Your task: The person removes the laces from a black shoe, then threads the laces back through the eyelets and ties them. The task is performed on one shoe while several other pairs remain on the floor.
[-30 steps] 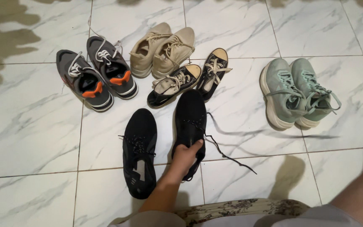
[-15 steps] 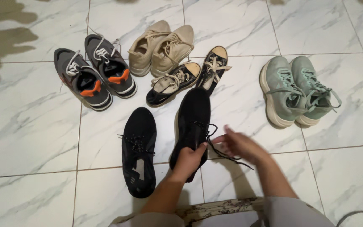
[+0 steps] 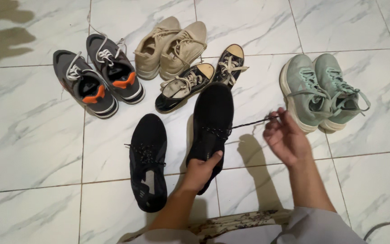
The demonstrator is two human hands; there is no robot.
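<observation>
**Black lace drawn taut over a marble floor**

Nearest me, I see my left hand (image 3: pixel 200 171) clamped around the heel of a black knit sneaker (image 3: pixel 211 122), soft and matte, toe pointing to twelve o'clock. My right hand (image 3: pixel 286 140) sits at three o'clock of it, fingers pinched on a thin black shoelace (image 3: pixel 249 123) that runs taut from the shoe's eyelets. The hands are well apart.

At nine o'clock of the held shoe lies its mate, a second black knit sneaker (image 3: pixel 147 160), flat on the floor, laces loose.

Farther out, at twelve o'clock, a pair of dark canvas low-tops with cream rubber toe caps (image 3: pixel 198 80) lies splayed just beyond the toe. Past these stands a pair of tan suede-like lace-ups (image 3: pixel 171 45). At ten o'clock rests a pair of grey mesh trainers with orange tongues (image 3: pixel 98 77); at two o'clock, a pair of mint-green knit runners (image 3: pixel 321 90) just beyond my right hand.

Everything lies on glossy white marble-veined floor tiles (image 3: pixel 28 149) with thin grout lines.
</observation>
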